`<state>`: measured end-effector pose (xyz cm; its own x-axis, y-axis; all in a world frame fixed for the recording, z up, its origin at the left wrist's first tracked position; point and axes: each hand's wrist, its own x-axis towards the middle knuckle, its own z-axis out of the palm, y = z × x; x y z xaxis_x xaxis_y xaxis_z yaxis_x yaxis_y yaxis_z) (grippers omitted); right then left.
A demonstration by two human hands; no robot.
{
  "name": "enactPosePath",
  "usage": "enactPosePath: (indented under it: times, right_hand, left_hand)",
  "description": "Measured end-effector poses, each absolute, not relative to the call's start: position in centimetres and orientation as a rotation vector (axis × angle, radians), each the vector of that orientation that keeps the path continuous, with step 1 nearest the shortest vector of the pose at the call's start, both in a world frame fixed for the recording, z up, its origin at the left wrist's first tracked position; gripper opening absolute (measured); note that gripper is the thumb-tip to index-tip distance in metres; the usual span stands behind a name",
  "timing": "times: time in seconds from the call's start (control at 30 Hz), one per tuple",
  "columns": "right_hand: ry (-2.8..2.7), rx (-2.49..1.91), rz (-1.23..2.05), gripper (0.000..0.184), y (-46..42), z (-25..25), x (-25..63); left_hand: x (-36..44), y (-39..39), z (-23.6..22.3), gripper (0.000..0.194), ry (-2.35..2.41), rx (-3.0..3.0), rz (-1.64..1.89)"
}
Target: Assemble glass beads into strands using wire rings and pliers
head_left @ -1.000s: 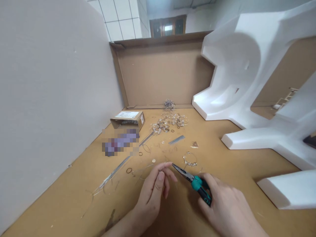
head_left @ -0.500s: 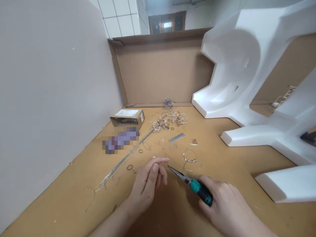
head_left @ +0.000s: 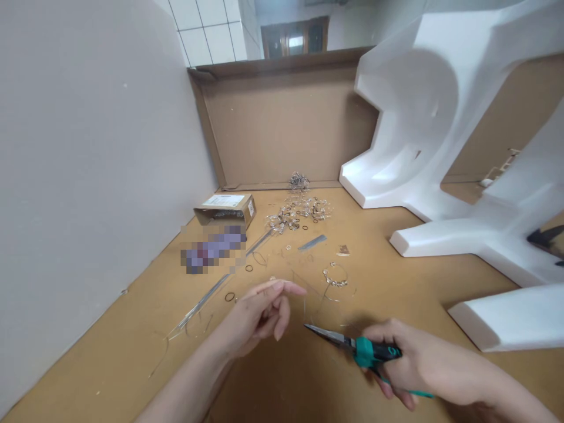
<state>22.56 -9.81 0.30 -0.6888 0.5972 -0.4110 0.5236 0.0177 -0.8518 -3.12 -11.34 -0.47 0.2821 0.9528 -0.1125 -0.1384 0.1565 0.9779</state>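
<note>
My right hand (head_left: 408, 358) is wrapped round the handles of needle-nose pliers (head_left: 368, 351) with green and black grips. Their jaws point left, and the tip sits just below and right of my left fingertips. My left hand (head_left: 264, 308) has its thumb pressed to the side of the index finger, other fingers curled. A thin wire (head_left: 304, 308) runs down from the index fingertip towards the plier tip; whether it touches the jaws I cannot tell. Beyond the pliers lies a wire ring with clear beads (head_left: 335, 275).
Several straight wires (head_left: 211, 292) lie on the brown cardboard surface (head_left: 106, 358). Farther back are beaded wire pieces (head_left: 286, 218), a silvery tangle (head_left: 298, 181), a grey strip (head_left: 312, 242) and an open small box (head_left: 227, 207). White foam (head_left: 423, 241) stands to the right.
The pliers have moved down and right, away from my left fingertips, and turned flatter, with the handles more spread. My left hand has tilted, its index finger pointing further right and down.
</note>
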Motion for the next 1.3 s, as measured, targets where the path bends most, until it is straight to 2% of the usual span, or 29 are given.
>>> enactPosePath:
  times: [0.1,0.27,0.37,0.57,0.87,1.3]
  right_hand:
    - [-2.242,-1.204,1.670,0.025,-9.8,0.0,22.1]
    - [-2.438,-1.365,0.907,0.023,-10.0,-0.6,20.9]
    - [-2.462,-1.403,0.510,0.031,-9.6,-1.3,20.9]
    - [-2.468,-1.195,-0.034,0.039,-8.3,-2.1,21.6]
    - [-2.531,-1.050,-0.212,0.028,-8.1,-1.7,21.4]
    - [-2.557,-1.110,-0.085,0.028,-8.6,-2.0,21.2]
  left_hand:
    - [-2.8,-11.1,-0.7,0.035,0.938,1.031,1.026]
    - [-2.2,-11.1,-1.0,0.034,1.059,0.991,1.123]
    - [-2.3,-11.1,-1.2,0.034,1.022,0.912,1.211]
    - [-3.6,-10.3,-1.8,0.025,0.691,0.438,1.180]
    - [-3.7,-10.4,-1.9,0.027,0.714,0.429,1.044]
    - [-3.4,-10.6,-1.6,0.029,0.731,0.516,1.037]
